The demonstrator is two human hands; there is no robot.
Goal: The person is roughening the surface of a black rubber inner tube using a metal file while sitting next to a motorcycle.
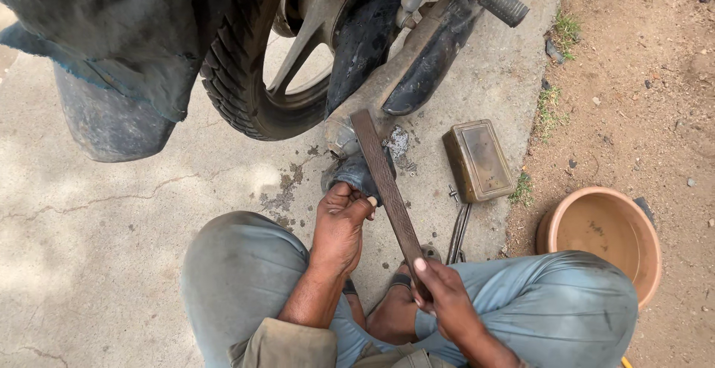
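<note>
Head view: flat metal file (386, 185) lies diagonal, long axis running from lower right near the person's lap up-left to the motorcycle's exhaust end (350, 141). Far tip rests on or just against the exhaust metal near its tail; can't tell if there's real contact pressure. Right hand (447, 297) grips the near end of the file, fingers wrapped, index finger laid along the top. Left hand (341, 223) is clenched around a dark rounded part (357, 174) at the exhaust's lower end, just left of the file, thumb close to the file's edge. So the file sits between the hands, right hand at the handle end, left hand nearer the working tip. Rear wheel (261, 62) stands just beyond, left of the exhaust. Small rectangular metal box (477, 161) lies on the concrete floor (112, 226) right of the file, a couple of spanners (458, 230) below it. Clay-coloured bowl (603, 238) further right on dirt, well apart. Only one view available.
</note>
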